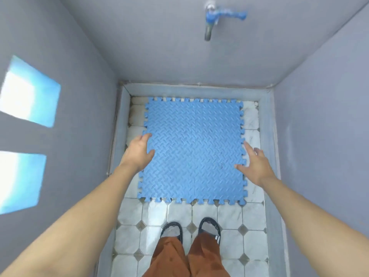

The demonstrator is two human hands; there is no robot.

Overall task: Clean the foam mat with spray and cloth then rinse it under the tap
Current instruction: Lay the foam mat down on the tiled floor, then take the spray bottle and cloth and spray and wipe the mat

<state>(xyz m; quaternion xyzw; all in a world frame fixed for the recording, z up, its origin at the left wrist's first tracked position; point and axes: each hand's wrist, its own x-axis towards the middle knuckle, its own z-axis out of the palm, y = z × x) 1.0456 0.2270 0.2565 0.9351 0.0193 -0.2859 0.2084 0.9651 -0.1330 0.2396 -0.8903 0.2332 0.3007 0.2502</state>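
One blue foam mat (193,150), one tap (209,19) on the far wall, two bare hands, left (138,151) and right (257,166), two sandals, left (171,231) and right (209,226), two patches of light (30,92) on the left wall.

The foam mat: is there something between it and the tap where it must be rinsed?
Nothing visible. The foam mat lies flat on the tiled floor, with the tap on the wall beyond its far edge. Left hand and right hand are open at its sides.

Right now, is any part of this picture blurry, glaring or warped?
Head view: the tap at the top is motion-smeared; two bright light patches on the left wall are blown out; the floor tiles show sheen; wide-angle stretch bends the walls and forearms. The foam mat and both hands are fairly sharp.
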